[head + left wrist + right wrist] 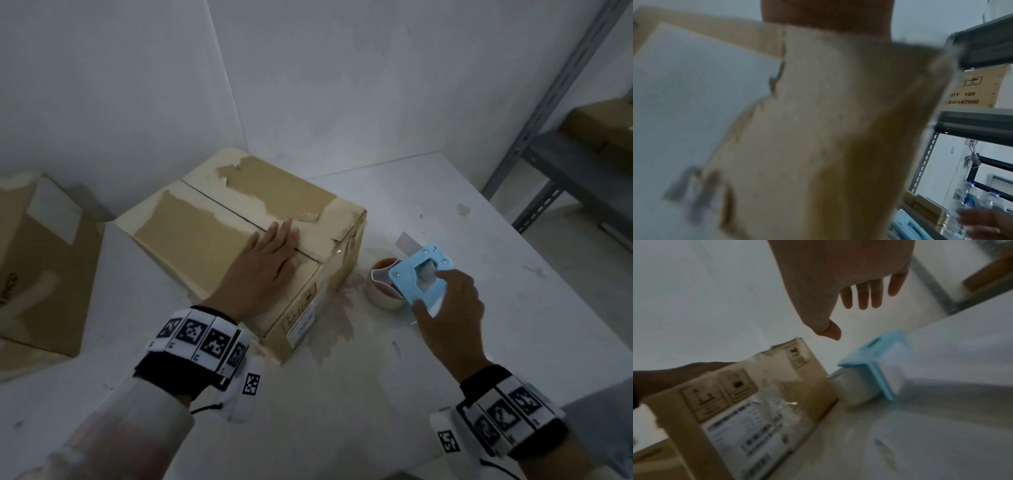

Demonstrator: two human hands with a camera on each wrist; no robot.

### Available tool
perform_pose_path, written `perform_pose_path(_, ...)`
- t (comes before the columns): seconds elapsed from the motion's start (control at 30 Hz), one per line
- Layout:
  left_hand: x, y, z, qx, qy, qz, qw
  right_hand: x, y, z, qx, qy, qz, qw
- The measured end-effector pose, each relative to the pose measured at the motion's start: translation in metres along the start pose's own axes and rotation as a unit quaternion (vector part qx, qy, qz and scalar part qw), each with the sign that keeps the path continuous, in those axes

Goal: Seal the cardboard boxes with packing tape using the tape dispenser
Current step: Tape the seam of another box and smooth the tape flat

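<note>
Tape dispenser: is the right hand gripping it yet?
No. In the right wrist view the right hand hovers with spread fingers above the tape dispenser, not touching.

A box on the shelf [980,88] reads "ITY . 100" and "DIBANTING" under an umbrella sign. Handling pictograms mark the box side [735,402]; its label is unreadable.

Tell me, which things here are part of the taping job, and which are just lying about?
Part of the job:
- cardboard box, left hand flat on it
- blue tape dispenser, right hand reaching for it

Lying about:
- second box on the left
- metal shelf with another box
</note>
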State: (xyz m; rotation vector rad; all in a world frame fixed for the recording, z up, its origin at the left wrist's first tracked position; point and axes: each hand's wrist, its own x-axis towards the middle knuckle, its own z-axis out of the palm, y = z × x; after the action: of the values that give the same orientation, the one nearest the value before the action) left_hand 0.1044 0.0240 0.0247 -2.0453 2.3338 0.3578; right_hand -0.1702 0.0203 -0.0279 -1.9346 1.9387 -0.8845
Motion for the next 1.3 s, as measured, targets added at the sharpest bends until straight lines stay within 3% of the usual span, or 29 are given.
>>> perform_pose_path(0.13,-0.009,0.003,-0.001,0.004,-0.011,0.004,1.0,0.006,-0.048,0.017,0.093,-0.032,-0.195,0.976)
perform_pose_path(0.23,-0.017,0.016,0.001,0.003,-0.012,-0.014,1.0,0.021,-0.075,0.029,0.081,-0.065,-0.302,0.948)
perform_pose_path(0.37,-0.018,0.023,0.008,0.013,-0.008,-0.041,0.999,0.043,-0.083,0.048,0.019,-0.104,-0.412,0.905)
perform_pose_path(0.43,-0.018,0.022,0.012,0.029,-0.004,-0.039,0.999,0.05,-0.077,0.052,-0.016,-0.12,-0.434,0.893)
perform_pose_path(0.53,-0.018,0.018,0.013,0.004,0.022,-0.032,0.999,0.057,-0.079,0.046,0.048,-0.143,-0.372,0.916)
perform_pose_path(0.7,-0.023,0.021,0.009,0.024,0.05,-0.022,0.998,0.042,-0.073,0.043,0.094,-0.088,-0.329,0.936)
perform_pose_path(0.87,-0.02,0.015,0.001,-0.028,0.0,-0.004,1.0,-0.011,-0.078,0.076,0.102,-0.211,-0.242,0.941)
perform_pose_path(0.97,-0.021,0.015,0.0,-0.038,-0.011,0.005,0.999,-0.022,-0.081,0.092,0.131,-0.219,-0.193,0.947)
perform_pose_path(1.1,-0.018,0.011,-0.001,-0.025,-0.034,0.011,0.999,-0.023,-0.068,0.091,0.092,-0.261,-0.203,0.939)
perform_pose_path(1.17,-0.019,0.007,-0.009,-0.092,-0.061,0.018,0.994,-0.026,-0.054,0.083,0.053,-0.275,-0.209,0.937)
perform_pose_path(1.23,-0.02,0.0,-0.017,-0.198,-0.038,0.005,0.98,-0.024,-0.052,0.068,0.07,-0.221,-0.176,0.957)
perform_pose_path(1.3,-0.022,-0.014,-0.02,-0.196,0.032,-0.019,0.98,-0.007,-0.061,0.052,0.08,-0.138,-0.167,0.973)
